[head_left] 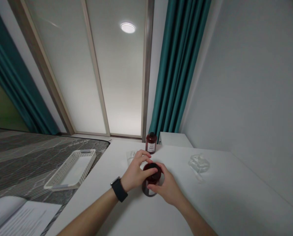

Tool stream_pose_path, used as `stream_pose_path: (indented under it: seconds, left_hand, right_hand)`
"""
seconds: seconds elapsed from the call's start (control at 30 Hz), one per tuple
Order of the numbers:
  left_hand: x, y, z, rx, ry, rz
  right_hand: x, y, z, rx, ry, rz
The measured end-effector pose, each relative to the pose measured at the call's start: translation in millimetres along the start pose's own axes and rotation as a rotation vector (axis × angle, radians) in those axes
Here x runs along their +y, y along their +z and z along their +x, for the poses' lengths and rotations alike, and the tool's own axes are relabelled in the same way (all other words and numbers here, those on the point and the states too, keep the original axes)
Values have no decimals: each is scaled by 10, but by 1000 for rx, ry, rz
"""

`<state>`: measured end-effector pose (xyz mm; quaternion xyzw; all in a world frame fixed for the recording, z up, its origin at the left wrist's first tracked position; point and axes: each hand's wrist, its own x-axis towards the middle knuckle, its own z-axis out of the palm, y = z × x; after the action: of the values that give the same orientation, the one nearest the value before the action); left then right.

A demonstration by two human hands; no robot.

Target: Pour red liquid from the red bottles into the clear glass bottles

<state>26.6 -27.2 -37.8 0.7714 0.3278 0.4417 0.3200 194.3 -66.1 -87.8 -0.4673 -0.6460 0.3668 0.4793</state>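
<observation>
On the white table, a dark brown bottle with a pale label is between my two hands. My left hand, with a dark-banded watch on its wrist, lays its thumb across the bottle's top and curls its fingers round the far side. My right hand is wrapped round the right side, its thumb low near the label. My fingers hide part of the bottle. Behind it stands a second brown bottle, upright, with a black cap and white label.
Crumpled clear plastic lies to the right, and another clear piece is beyond my left hand. A white perforated basket and an open book lie on the grey striped surface at left. A white cabinet stands behind the table.
</observation>
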Motion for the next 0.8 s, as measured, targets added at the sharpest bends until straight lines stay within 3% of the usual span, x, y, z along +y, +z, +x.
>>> stream_pose_path:
  seconds: [0.3, 0.53, 0.8]
  left_hand:
    - [-84, 12, 24, -36, 53, -169]
    - [-171, -43, 23, -84, 62, -175]
    - [-512, -96, -286, -137, -67, -284]
  right_hand:
    - [-34, -10, 4, -21, 6, 18]
    - [-19, 0, 7, -51, 7, 55]
    - [44, -155, -2, -72, 19, 24]
